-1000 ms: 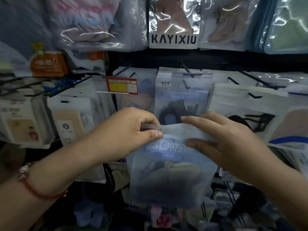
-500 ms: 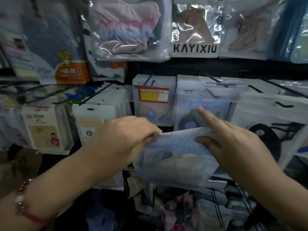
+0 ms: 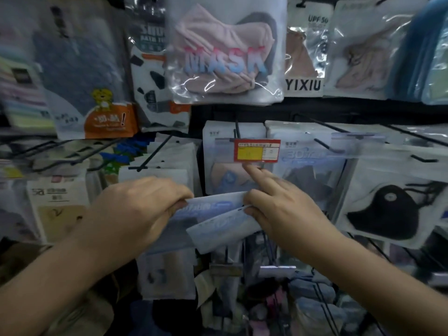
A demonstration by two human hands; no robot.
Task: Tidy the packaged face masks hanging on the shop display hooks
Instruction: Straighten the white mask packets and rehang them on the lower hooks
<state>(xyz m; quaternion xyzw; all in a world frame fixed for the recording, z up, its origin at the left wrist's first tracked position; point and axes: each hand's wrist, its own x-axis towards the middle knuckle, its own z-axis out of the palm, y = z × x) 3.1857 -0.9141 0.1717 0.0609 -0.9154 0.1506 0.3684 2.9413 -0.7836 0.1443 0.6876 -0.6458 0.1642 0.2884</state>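
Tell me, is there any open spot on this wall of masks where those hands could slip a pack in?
Hardly. Packs overlap across the whole wall. One dark gap runs as a band under the pink MASK pack, above the red and yellow price tag. Bare black hooks stick out at left. Around the left hand and right hand it is crowded.

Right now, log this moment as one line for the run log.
left hand: gripping mask packs | right hand: gripping packs, index finger out toward price tag | packs: off hooks, tilted
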